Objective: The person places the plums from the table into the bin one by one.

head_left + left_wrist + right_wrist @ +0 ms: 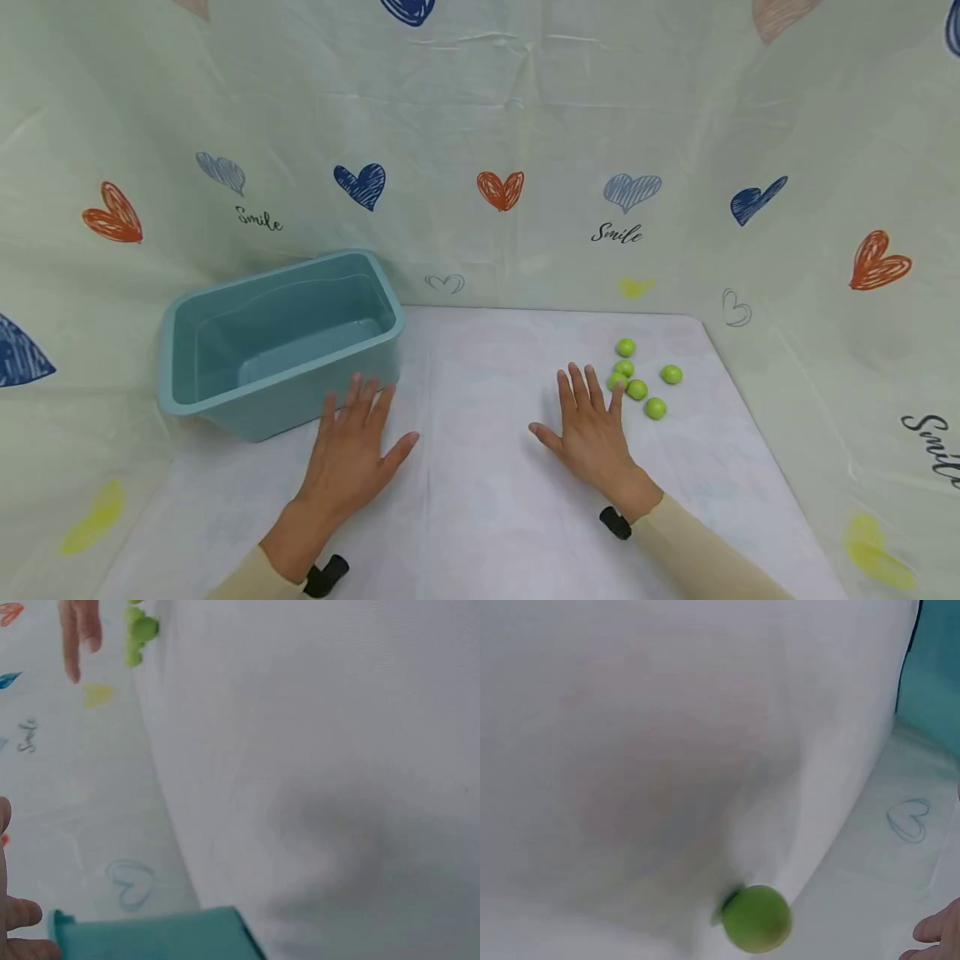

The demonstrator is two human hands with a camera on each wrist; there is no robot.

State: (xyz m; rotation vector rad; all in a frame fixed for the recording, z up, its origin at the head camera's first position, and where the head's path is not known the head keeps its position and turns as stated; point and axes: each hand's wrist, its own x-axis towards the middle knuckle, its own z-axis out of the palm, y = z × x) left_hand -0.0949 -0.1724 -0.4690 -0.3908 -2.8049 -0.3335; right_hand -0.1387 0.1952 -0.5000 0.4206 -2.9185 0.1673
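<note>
Fingers spread, my left hand is held palm down in front of a blue-green plastic tub, its fingertips overlapping the tub's near wall in the head view. My right hand, also with straight, spread fingers, holds nothing. Several small round green fruits lie loosely grouped just beyond and to the right of it, and its little finger overlaps one of them in the head view. A single green fruit shows near the bottom of the right wrist view. The tub's inside shows no contents.
A white cloth covers the table. Behind it hangs a pale curtain printed with hearts and the word Smile, which also runs down both sides. The tub stands at the table's back left corner; the fruits are toward the back right.
</note>
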